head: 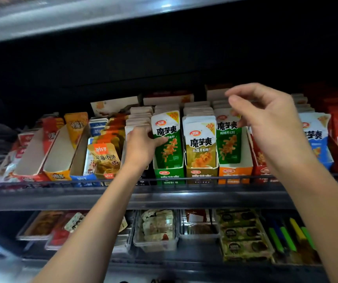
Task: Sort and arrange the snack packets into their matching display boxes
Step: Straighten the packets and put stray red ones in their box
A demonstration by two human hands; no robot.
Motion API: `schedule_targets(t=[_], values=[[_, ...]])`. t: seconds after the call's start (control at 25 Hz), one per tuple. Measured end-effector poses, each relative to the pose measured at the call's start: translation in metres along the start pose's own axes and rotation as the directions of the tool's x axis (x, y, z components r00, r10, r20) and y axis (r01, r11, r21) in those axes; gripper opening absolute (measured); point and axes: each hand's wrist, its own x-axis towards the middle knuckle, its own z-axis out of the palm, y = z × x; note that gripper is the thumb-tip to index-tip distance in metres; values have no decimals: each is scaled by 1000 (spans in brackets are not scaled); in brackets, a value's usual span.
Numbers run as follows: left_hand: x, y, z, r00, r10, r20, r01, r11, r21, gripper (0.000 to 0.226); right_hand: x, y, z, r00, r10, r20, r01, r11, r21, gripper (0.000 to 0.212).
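The left hand [141,144] is gripping the green packet [167,139] fronting the green box [169,173] while the right hand [266,119], grip loose and empty, is hovering above the orange box [235,172], where a hasty grab is risking toppling its stray packet [228,146].

The dark shelf [184,198] bears a row of cardboard display boxes [169,175] holding snack packets [200,144].

Clear tub [156,246], perhaps pens [286,236] below.
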Motion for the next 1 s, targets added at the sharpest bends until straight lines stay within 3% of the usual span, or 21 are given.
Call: schedule_targets(t=[0.12, 0.28, 0.44, 0.56, 0.64, 0.72, 0.84, 1.0], values=[[-3, -2, 11, 985, 124, -121, -93, 967, 237, 35, 1, 4, -2, 1000, 0, 31, 1, 999, -33, 17], [-6, -4, 18, 974, 150, -171, -83, 933, 350, 61, 3, 7, -6, 999, 8, 51, -6, 999, -54, 19], [-12, 1, 16, 965, 185, -187, -75, 875, 478, 69, 3, 13, -7, 991, 56, 121, -39, 990, -135, 18], [-28, 14, 10, 928, 251, -274, -119, 900, 419, 63, 9, 25, -12, 993, 69, 91, -33, 938, -346, 17], [-49, 33, 12, 900, 326, -290, -239, 924, 298, 41, 13, 39, -14, 999, 45, 17, -27, 828, -559, 22], [-72, 53, 22, 906, 405, -124, -373, 901, 221, 22, 16, 53, -12, 1000, 4, 20, 11, 726, -688, 30], [-92, 56, 52, 827, 525, 198, -561, 782, 271, 21, 16, 75, -8, 989, -52, 137, 138, 650, -747, 44], [-88, 37, 75, 798, 503, 330, -599, 720, 350, 29, 24, 91, -1, 975, -83, 206, 217, 558, -801, 57]])
